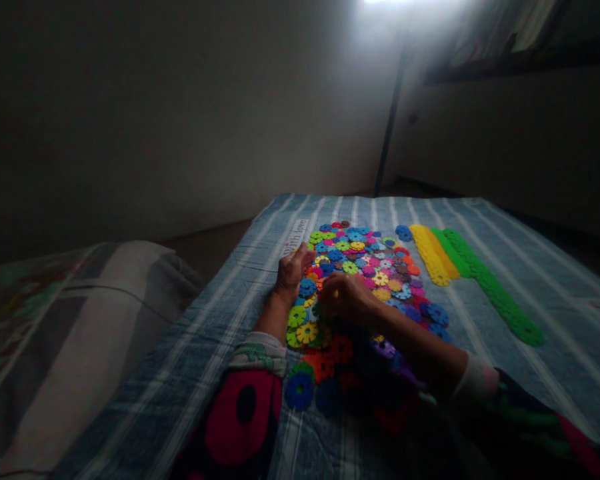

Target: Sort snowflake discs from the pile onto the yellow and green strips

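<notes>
Many flower-shaped plastic discs (350,268) in mixed colours lie in a wide, loose pile on a striped cloth. At the pile's left edge is my left hand (291,272), resting on its side with the fingers apart and pointing over the discs; I see nothing in it. My right hand (344,295) reaches over the middle of the pile, its fingers bent down and closed. Its fingertips are in shadow, so whatever they hold is hidden. A yellow disc (307,332) and a blue disc (300,391) lie nearer to me, below my hands.
Sorted discs lie in overlapping rows at the right: a yellow row (430,257) and a long green row (500,293). A small blue stack (404,233) is beside them. The striped cloth (220,313) covers the surface. At the left is a draped pale cloth (105,320).
</notes>
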`<state>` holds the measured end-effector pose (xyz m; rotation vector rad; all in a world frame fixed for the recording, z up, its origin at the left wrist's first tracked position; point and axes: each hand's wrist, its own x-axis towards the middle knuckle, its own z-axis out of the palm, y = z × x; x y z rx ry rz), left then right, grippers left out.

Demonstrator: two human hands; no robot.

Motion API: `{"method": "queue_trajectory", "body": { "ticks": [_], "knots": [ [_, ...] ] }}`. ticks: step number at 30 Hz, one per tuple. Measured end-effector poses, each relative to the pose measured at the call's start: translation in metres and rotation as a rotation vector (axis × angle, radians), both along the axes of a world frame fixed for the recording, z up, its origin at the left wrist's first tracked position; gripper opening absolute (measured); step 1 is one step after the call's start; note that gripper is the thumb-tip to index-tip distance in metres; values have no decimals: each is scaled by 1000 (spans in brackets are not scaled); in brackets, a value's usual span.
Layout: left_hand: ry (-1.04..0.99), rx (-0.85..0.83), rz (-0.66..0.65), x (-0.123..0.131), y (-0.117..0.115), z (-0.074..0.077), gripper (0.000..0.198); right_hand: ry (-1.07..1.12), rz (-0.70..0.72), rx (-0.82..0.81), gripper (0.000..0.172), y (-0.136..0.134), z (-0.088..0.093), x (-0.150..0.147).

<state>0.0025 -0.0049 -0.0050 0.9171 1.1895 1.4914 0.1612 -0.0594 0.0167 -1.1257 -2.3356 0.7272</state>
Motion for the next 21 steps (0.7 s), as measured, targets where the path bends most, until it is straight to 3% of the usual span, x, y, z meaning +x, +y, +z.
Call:
{"method": "queue_trajectory", "body": {
  "ticks": [5,8,12,17,21],
  "knots": [
    [16,3,-13,-1,-1,2,50,340,-105,-91,7,1,22,48],
    [8,8,-8,-1,1,4,48,351,-167,-79,7,-2,39,102],
    [21,19,-10,-1,4,6,46,230,-357,-68,15,-16,54,192],
    [66,24,-3,-2,3,10,43,23,-510,-71,20,-48,49,283],
    [78,30,-8,-1,0,12,40,-97,-538,-84,23,-68,33,318]
  ]
}}
